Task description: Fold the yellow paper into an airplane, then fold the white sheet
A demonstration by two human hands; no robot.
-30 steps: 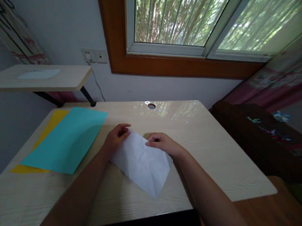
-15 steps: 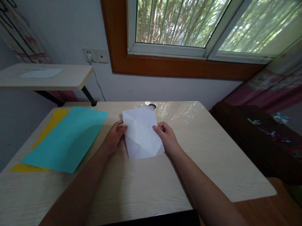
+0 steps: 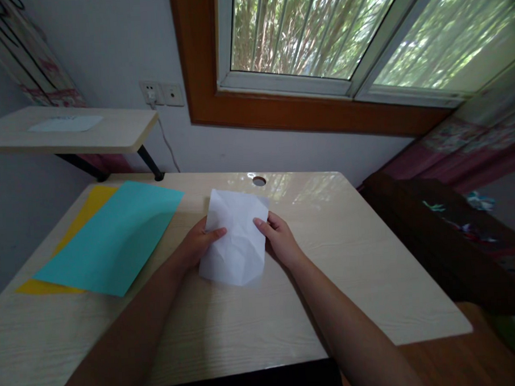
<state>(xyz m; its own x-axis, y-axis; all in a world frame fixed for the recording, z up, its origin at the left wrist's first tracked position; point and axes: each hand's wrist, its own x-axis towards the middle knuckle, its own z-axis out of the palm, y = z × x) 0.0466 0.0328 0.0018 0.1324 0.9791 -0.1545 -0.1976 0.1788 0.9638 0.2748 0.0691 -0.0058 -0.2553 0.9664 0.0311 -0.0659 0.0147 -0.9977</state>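
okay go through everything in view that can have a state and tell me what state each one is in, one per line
White paper: creased, lifted off the desk, held at both side edges.
Left hand: gripping the paper's left edge.
Right hand: gripping the paper's right edge.
Teal sheet: flat, unfolded, lying on the yellow sheet.
Yellow sheet: flat, mostly covered by the teal one.
Wall socket: a plug and cord in it.
Window: cannot tell if shut.

No text, label, brand, number or sign can be read anywhere. The white paper (image 3: 237, 239) held in both hands shows only creases, the teal sheet (image 3: 114, 236) and yellow sheet (image 3: 77, 223) are plain, and the markings on the board (image 3: 30, 60) at upper left are too blurred to read.
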